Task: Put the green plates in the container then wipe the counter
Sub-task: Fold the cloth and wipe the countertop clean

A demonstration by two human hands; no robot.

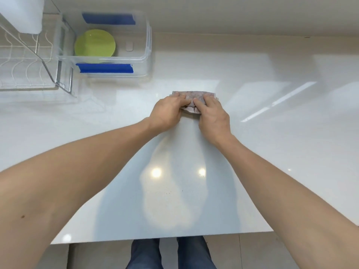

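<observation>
Green plates (95, 43) lie stacked inside a clear plastic container (144, 53) with blue handles at the back left of the white counter (272, 152). A folded grey cloth (194, 96) lies on the counter's middle. My left hand (167, 111) grips the cloth's left end. My right hand (212, 115) grips its right end, fingers on top. Both hands press the cloth onto the counter and hide much of it.
A wire dish rack (29, 61) stands at the far left beside the container. A wall runs along the counter's back. The counter's front edge lies near my legs, with floor below.
</observation>
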